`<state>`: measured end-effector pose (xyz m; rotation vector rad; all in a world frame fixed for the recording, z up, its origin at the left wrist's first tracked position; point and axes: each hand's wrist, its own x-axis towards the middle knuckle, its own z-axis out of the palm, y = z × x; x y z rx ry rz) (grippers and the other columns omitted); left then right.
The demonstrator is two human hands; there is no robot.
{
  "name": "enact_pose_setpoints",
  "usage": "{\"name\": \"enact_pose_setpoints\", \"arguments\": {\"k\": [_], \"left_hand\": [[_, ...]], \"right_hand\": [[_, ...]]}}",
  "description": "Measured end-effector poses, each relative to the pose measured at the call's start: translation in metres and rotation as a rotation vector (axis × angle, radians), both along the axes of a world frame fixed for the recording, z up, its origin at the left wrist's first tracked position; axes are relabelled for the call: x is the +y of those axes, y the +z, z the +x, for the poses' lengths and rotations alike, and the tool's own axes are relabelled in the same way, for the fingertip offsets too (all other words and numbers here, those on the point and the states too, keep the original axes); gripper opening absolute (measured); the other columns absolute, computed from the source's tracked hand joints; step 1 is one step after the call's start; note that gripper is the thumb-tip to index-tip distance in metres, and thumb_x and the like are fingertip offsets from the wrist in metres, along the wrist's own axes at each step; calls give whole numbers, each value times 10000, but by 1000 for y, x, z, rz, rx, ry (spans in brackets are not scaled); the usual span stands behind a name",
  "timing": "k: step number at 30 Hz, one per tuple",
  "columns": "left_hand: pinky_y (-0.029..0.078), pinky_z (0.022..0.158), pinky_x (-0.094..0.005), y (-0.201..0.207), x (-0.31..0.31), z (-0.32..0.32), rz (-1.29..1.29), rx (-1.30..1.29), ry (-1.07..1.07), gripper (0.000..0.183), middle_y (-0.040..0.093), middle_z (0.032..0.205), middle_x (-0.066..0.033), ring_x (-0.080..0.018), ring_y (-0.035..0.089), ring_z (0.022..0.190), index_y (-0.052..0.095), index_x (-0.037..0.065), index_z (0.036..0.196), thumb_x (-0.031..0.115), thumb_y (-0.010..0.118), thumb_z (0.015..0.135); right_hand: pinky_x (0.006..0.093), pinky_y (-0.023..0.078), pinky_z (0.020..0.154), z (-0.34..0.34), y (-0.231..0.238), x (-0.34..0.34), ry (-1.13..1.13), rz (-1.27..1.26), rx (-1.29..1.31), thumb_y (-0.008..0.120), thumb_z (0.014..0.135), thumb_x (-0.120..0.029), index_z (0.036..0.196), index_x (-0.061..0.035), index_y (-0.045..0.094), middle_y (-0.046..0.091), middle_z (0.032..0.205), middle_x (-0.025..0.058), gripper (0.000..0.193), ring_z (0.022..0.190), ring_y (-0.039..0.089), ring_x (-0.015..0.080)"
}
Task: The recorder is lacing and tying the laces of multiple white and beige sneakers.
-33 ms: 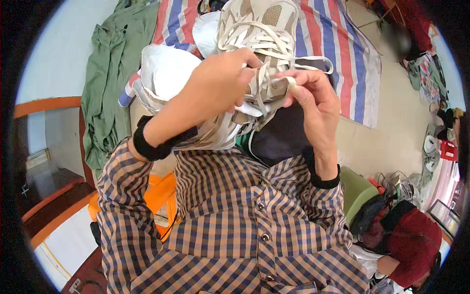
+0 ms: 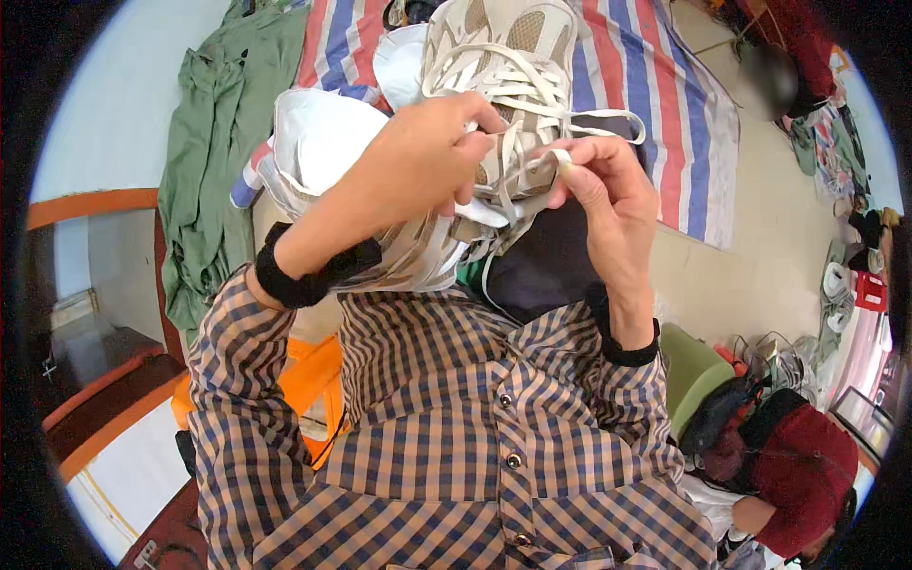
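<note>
On my lap lies a beige and white sneaker [image 2: 546, 36] with brown mesh panels, and cream shoelaces [image 2: 513, 95] cross its front. My right hand [image 2: 613, 195] pinches a shoelace between thumb and forefinger beside the shoe. Over the shoe's near part, my left hand [image 2: 427, 152] is closed, its thumb and forefinger gripping the lace; its other fingertips are partly hidden. Beneath my left wrist sits a second beige sneaker [image 2: 413, 261], mostly covered by my arm. A smooth white piece [image 2: 328, 133] bulges next to it. One loop of lace sticks out to the right.
A red, white and blue striped sheet [image 2: 617, 57] spreads ahead. Green cloth [image 2: 214, 161] hangs at left, near an orange stool [image 2: 318, 380]. To the right are a green container [image 2: 689, 370], a dark red garment [image 2: 803, 465] and several shoes along the floor.
My right hand has shifted very slightly with the lace. Otherwise the hands and shoes hold their places.
</note>
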<state>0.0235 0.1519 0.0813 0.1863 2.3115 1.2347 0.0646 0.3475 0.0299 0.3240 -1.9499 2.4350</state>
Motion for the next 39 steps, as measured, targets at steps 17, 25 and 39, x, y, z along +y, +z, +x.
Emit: {"name": "enact_pose_setpoints", "arguments": {"k": [17,25,39], "left_hand": [[467,550,-458,-15,3,46,-590,532,-154,240,613,630,-160,-349,626,596,492,67,1084,185,563,888],[467,878,-354,-34,0,65,532,-66,159,431,569,1121,-172,-265,595,1010,381,1,1276,182,549,922],[458,850,-331,-58,1,59,1332,-696,622,293,572,1092,-67,-192,563,969,501,45,1178,247,469,968]], "right_hand": [[368,500,640,11,11,-25,-369,874,229,604,860,-44,1207,-63,541,655,829,139,354,717,651,301],[331,500,638,7,14,-24,-229,606,58,595,856,-34,1193,-57,563,652,799,142,339,682,645,245],[190,396,570,7,-3,-7,-117,282,-60,551,920,-67,1167,-19,596,603,777,-7,256,630,478,49]]}}
